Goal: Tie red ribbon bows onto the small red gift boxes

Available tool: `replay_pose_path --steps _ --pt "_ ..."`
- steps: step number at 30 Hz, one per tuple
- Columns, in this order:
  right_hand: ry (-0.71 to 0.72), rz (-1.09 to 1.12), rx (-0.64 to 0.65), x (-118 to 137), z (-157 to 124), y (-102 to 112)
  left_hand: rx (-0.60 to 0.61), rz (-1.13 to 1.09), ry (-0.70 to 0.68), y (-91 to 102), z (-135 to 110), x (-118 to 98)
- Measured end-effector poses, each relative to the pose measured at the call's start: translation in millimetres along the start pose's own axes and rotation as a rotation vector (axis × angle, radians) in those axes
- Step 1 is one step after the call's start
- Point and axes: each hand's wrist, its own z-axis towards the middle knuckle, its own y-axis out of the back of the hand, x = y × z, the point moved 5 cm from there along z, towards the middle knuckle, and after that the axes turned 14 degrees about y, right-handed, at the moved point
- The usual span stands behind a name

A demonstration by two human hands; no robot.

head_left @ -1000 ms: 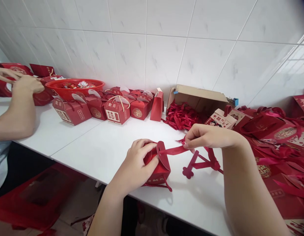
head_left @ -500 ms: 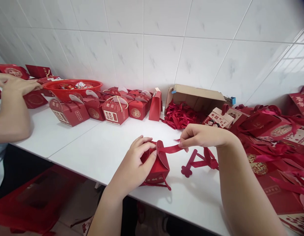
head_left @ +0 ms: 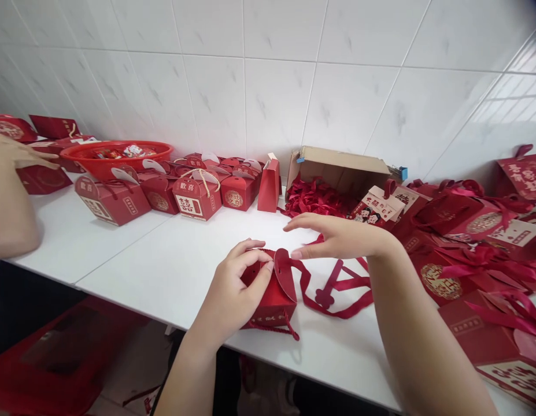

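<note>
A small red gift box [head_left: 274, 296] stands near the table's front edge, its rounded top flap upright and a twisted cord hanging at its front. My left hand [head_left: 237, 289] grips the top of the box from the left, thumb and forefinger pinched beside the flap. A red ribbon [head_left: 309, 297] comes from the flap and drops in a loose curve onto the table. Just right of the flap hovers my right hand [head_left: 332, 238], fingers apart and holding nothing. Under it lies a dark red strip with a flower-shaped end [head_left: 325, 297].
Finished-looking red boxes [head_left: 198, 196] line the wall, beside a red basin [head_left: 115, 164] of wrapped sweets. A cardboard box [head_left: 343, 159] spills red ribbons [head_left: 313, 197]. Beribboned boxes [head_left: 462, 271] crowd the right. Another person's arm [head_left: 11, 202] reaches in at the left.
My right hand has let go of the ribbon and opened; the ribbon, stretched out to the right before, now sags to the table. My left hand still grips the box top.
</note>
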Motion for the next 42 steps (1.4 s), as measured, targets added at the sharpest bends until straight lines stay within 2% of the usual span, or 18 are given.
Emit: replay_pose_path --steps 3,6,9,12,15,18,22,24,26,28,31,36,42 --pt "0.128 0.085 -0.003 9 8 -7 -0.006 -0.091 0.005 -0.5 0 -3" --pt "0.252 0.143 0.043 18 17 -17 -0.082 -0.182 -0.022 0.9 0 -6" --pt "0.294 0.202 0.023 24 22 -19 -0.192 -0.248 -0.054 3.5 0 -8" --pt "0.311 0.289 -0.030 28 20 -14 -0.196 -0.282 -0.036 5.2 0 -6" --pt "0.304 0.363 -0.214 32 12 1 -0.085 -0.153 -0.062 6.8 -3 -5" --pt "0.319 0.421 -0.521 38 -5 21 0.016 0.048 -0.089 11.1 -11 -5" --pt "0.470 0.472 -0.945 54 -41 46 -0.045 0.174 -0.059 25.1 -18 -1" --pt "0.553 0.537 -1.061 58 -60 55 -0.024 0.196 -0.014 27.5 -20 3" --pt "0.599 0.591 -1.101 56 -73 62 0.034 0.181 0.045 26.5 -19 8" --pt "0.572 0.574 -1.103 52 -80 65 0.071 0.133 0.100 24.8 -18 11" --pt "0.440 0.511 -1.030 49 -71 59 0.035 0.033 0.158 25.6 -12 13" --pt "0.264 0.528 -0.656 51 -20 22 -0.031 -0.131 0.251 28.8 -3 21" --pt "-0.003 0.307 -0.290 28 30 -28 -0.031 -0.208 0.307 29.1 -1 26"
